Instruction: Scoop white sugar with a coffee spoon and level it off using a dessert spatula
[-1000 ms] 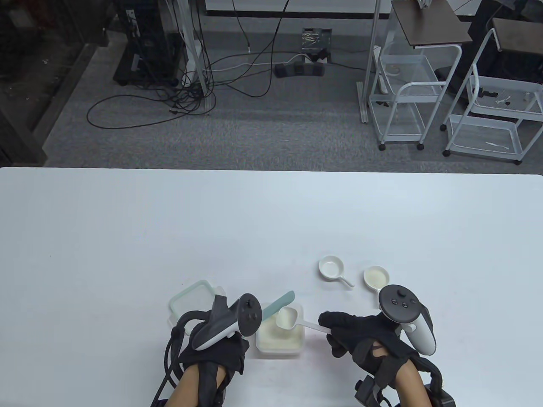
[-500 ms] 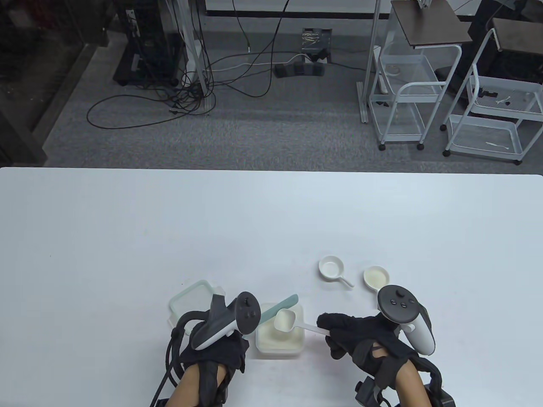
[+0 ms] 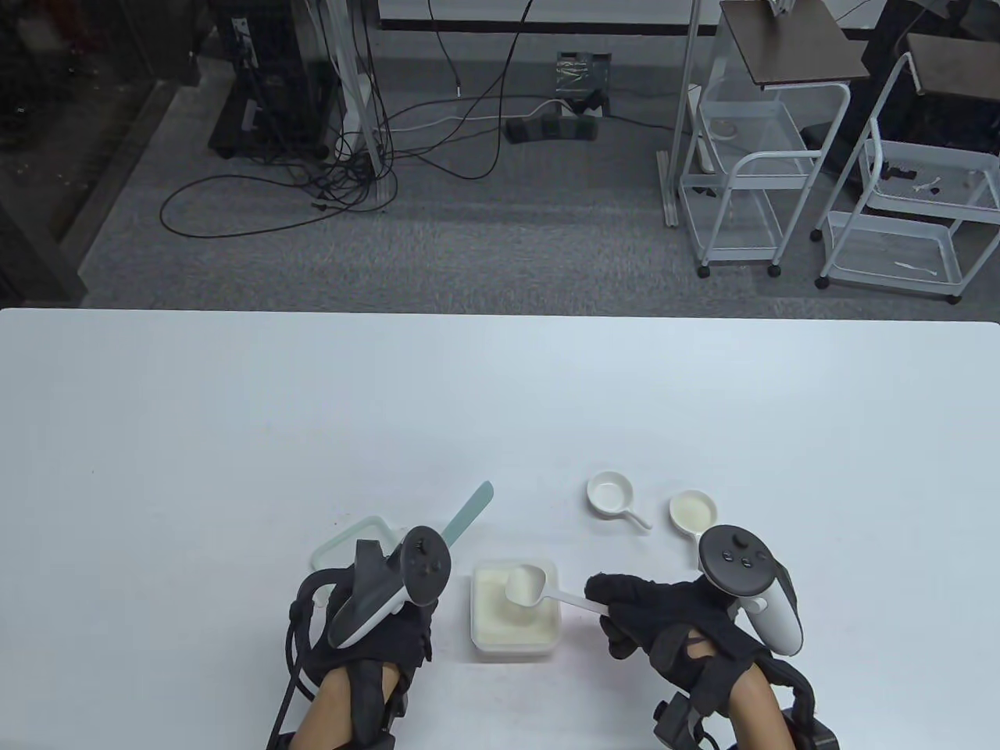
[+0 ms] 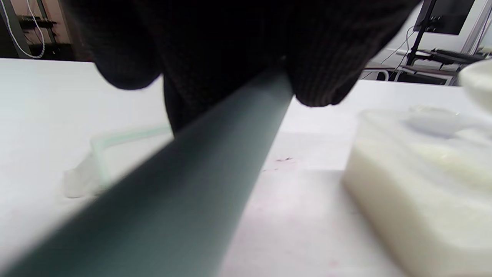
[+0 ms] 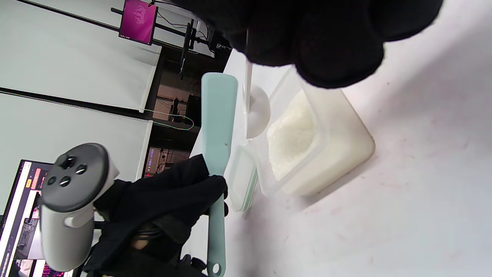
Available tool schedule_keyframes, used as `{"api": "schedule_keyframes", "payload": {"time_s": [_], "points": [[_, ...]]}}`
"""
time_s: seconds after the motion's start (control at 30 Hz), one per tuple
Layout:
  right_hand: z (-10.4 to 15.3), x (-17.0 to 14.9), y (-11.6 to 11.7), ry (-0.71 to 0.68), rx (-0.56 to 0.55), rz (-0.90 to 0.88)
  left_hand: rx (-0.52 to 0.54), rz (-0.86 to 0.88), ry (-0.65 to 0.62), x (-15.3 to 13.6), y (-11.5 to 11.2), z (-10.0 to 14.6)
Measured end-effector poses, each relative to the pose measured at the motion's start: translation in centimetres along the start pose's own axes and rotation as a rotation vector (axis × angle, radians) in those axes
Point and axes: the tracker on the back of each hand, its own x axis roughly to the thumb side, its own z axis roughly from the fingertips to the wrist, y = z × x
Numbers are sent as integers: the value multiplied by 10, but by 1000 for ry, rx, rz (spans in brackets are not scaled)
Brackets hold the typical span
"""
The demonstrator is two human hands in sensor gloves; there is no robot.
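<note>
Both hands busy: my right hand [image 3: 637, 617] pinches coffee spoon [image 3: 525, 586] over sugar container [image 3: 516, 613]; my left hand [image 3: 375, 637] grips dessert spatula [image 3: 469, 512], blade beside lid [image 3: 344, 547].

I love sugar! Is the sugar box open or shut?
Open. The sugar box shows bare sugar, and its lid lies beside it.

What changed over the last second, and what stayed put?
The left hand swung the spatula away from the spoon, leftward and off the sugar container. The right hand still holds the spoon over the container; both small dishes unmoved.
</note>
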Motion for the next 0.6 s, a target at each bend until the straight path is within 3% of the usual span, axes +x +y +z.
{"api": "schedule_keyframes", "payload": {"time_s": [0.6], "points": [[-1,-1,2,19,2,18,-76,-201,30,14,-33,-15]]}}
